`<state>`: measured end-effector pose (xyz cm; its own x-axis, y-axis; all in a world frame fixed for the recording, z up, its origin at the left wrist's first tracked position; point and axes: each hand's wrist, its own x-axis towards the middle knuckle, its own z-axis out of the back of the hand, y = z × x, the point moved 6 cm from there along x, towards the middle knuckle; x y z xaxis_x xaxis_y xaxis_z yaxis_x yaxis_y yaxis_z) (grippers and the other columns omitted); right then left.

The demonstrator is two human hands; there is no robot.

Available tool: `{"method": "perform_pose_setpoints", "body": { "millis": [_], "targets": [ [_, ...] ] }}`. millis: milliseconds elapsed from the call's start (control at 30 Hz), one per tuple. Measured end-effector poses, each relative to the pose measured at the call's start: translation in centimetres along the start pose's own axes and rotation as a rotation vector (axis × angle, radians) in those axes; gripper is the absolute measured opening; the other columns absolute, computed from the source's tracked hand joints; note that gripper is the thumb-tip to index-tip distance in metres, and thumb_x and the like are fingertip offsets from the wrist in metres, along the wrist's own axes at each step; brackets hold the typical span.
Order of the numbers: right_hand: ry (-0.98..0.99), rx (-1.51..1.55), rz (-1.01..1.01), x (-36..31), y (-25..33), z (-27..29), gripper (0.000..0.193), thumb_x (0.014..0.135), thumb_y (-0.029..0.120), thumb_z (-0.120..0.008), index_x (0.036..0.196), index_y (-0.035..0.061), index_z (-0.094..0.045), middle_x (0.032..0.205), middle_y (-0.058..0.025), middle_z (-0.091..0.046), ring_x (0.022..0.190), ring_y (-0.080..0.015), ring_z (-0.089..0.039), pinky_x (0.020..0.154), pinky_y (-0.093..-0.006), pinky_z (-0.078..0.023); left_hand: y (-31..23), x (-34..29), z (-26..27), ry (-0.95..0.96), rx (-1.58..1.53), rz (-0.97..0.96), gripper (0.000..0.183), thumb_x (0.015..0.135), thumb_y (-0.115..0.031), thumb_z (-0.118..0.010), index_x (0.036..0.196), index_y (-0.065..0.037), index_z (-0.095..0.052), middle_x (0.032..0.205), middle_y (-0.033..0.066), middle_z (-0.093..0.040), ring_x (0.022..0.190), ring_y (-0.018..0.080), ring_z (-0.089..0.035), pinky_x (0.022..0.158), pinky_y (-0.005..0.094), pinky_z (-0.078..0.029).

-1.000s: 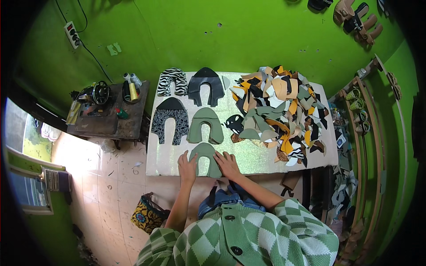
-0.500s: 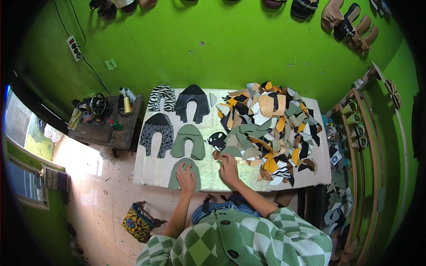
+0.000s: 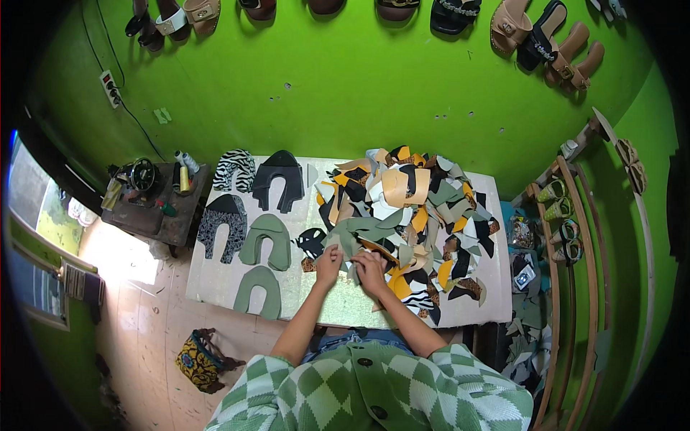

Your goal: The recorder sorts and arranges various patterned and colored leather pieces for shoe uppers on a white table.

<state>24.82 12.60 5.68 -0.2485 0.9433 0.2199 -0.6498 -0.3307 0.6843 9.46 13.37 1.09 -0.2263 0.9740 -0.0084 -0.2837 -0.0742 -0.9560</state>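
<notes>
Both hands are at the near left edge of a heap of cut material scraps [image 3: 417, 215]. My left hand [image 3: 329, 266] is closed, its fingertips on a grey-green piece [image 3: 343, 241]. Beside it, my right hand [image 3: 371, 274] has its fingers drawn together among green scraps; whatever lies in them is hidden. To the left, U-shaped pieces lie in two columns: zebra-striped [image 3: 233, 170], black [image 3: 278, 179], black-and-grey patterned [image 3: 226, 224], green with a rounded cap piece [image 3: 266, 241], and a green one [image 3: 251, 286] nearest me.
A sewing machine [image 3: 144, 176] and thread cones [image 3: 185, 172] stand on a small table at the left. A patterned bag [image 3: 201, 359] rests on the floor. Wooden rails [image 3: 575, 280] hold sandals at the right; more sandals [image 3: 532, 36] hang on the green wall.
My left hand has left the nearest green U-shaped piece and moved right to the scraps. My right hand has shifted onto the heap's edge. The whole view has swung slightly.
</notes>
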Motion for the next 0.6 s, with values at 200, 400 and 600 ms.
{"method": "perform_pose_setpoints", "body": {
  "millis": [200, 400, 600],
  "targets": [
    [0.113, 0.198, 0.061, -1.3, 2.0, -0.4, 0.022, 0.081, 0.006, -0.055, 0.101, 0.0075, -0.065, 0.108, -0.0074, -0.058, 0.106, -0.0254, -0.049, 0.090, -0.0365, -0.032, 1.5, 2.1, -0.5, 0.030, -0.054, 0.346, 0.043, 0.085, -0.028, -0.062, 0.112, 0.005, -0.055, 0.092, 0.0123, -0.066, 0.084, 0.0174, -0.062, 0.073, 0.0264, -0.046],
    [0.193, 0.159, -0.062, -3.6, -2.0, -2.5, 0.027, 0.080, 0.004, -0.054, 0.105, 0.0029, -0.063, 0.116, -0.0182, -0.053, 0.108, -0.0334, -0.049, 0.094, -0.0372, -0.039, 3.9, 3.2, -2.4, 0.096, -0.352, 0.399, 0.032, 0.085, -0.018, -0.063, 0.107, 0.004, -0.057, 0.093, 0.0072, -0.062, 0.080, 0.0134, -0.057, 0.070, 0.0253, -0.046],
    [0.220, 0.259, -0.021, -4.3, -1.6, -3.0, 0.027, 0.078, 0.002, -0.053, 0.103, 0.0031, -0.064, 0.114, -0.0179, -0.052, 0.108, -0.0334, -0.050, 0.093, -0.0361, -0.040, 3.9, 5.1, -2.6, 0.194, -0.456, 0.348, 0.018, 0.087, -0.020, -0.061, 0.093, -0.004, -0.057, 0.077, -0.0011, -0.055, 0.068, 0.0076, -0.049, 0.060, 0.0208, -0.040]
  ]
}}
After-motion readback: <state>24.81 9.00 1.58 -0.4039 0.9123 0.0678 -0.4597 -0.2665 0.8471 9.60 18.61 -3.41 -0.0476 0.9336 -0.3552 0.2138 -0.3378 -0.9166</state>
